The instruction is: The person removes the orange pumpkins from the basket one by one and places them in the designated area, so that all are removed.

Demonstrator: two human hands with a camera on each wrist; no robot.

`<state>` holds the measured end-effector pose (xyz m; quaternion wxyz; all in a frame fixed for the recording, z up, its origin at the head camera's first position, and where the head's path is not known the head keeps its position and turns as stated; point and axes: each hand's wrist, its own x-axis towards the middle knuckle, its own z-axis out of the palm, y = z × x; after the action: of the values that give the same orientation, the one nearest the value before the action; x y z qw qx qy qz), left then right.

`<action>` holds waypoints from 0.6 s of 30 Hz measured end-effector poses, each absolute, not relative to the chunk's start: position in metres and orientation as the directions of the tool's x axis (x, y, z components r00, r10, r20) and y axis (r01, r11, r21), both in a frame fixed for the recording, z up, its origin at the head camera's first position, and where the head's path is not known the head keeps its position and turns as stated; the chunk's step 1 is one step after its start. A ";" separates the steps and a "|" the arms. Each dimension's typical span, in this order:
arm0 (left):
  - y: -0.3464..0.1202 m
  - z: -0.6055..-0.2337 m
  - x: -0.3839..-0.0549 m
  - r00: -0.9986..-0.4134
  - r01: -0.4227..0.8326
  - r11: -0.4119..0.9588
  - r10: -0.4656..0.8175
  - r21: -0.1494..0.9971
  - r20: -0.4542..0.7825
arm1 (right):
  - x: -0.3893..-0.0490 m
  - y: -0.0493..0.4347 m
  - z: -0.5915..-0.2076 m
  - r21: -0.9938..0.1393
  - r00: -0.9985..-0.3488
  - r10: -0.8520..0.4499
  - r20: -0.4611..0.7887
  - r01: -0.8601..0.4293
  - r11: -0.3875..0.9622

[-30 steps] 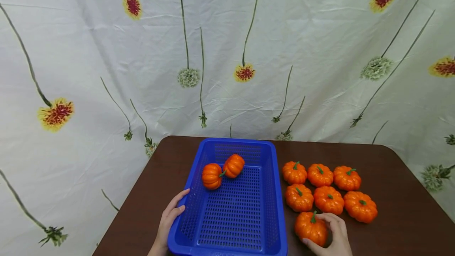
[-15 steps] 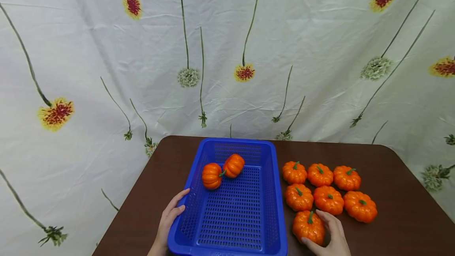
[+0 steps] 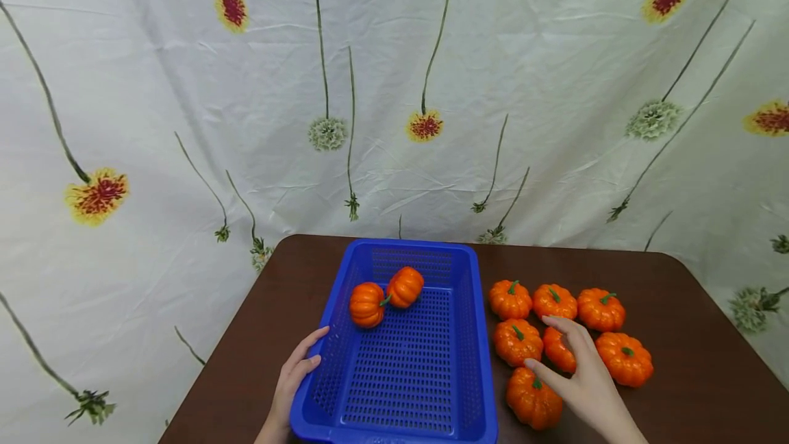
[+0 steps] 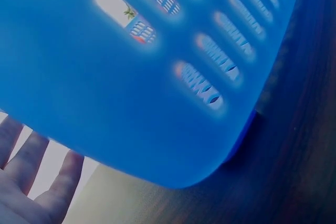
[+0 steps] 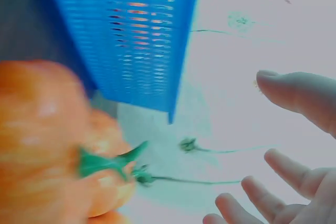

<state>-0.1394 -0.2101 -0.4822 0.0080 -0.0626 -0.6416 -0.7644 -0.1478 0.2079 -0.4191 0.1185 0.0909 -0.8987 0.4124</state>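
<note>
My left hand (image 3: 291,382) rests on the left rim of a blue plastic basket (image 3: 483,355), its fingers straight and reaching over the edge. In the left wrist view the basket's slotted outer wall (image 4: 105,93) fills much of the picture. Two small orange pumpkins (image 3: 367,305) lie tipped on their sides in the basket. My right hand (image 3: 579,372), thumb and fingers spread with nothing held, hovers over the pumpkins right of the basket. It partly hides the middle pumpkin (image 3: 557,349). The nearest pumpkin (image 3: 533,399) stands upright on the table, just left of this hand and apart from it.
Several more upright pumpkins (image 3: 510,300) stand in rows on the dark brown table (image 3: 684,314), close to the basket's right side. A white cloth (image 3: 382,177) printed with flowers hangs behind the table.
My right hand has let go of the nearest pumpkin and lifted up and away from it. That pumpkin shifted slightly left. The left hand and basket have stayed put.
</note>
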 end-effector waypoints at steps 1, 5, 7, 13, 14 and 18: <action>-0.210 -0.482 -0.139 -0.992 0.092 -0.177 0.070 0.980 0.105 | -0.151 0.206 -0.413 -0.724 -0.959 -0.083 0.272 -0.261 0.638; -0.211 -0.483 -0.140 -0.991 0.098 -0.188 0.075 0.977 0.114 | -0.168 0.198 -0.397 -0.745 -0.954 -0.145 0.262 -0.296 0.598; -0.211 -0.482 -0.140 -0.990 0.100 -0.193 0.078 0.976 0.117 | -0.177 0.193 -0.391 -0.761 -0.949 -0.170 0.265 -0.314 0.567; -0.210 -0.483 -0.139 -0.992 0.088 -0.187 0.070 0.978 0.102 | -0.200 0.175 -0.380 -0.806 -0.934 -0.216 0.285 -0.355 0.473; -0.210 -0.484 -0.139 -0.993 0.087 -0.183 0.066 0.979 0.100 | -0.204 0.171 -0.378 -0.811 -0.936 -0.217 0.278 -0.350 0.468; -0.210 -0.484 -0.140 -0.993 0.085 -0.174 0.060 0.981 0.097 | -0.217 0.157 -0.373 -0.821 -0.940 -0.223 0.257 -0.334 0.462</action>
<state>-0.1396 -0.2098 -0.4843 0.0083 -0.0565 -0.6424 -0.7642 -0.2168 0.1568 -0.3734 0.0564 0.1634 -0.8532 0.4921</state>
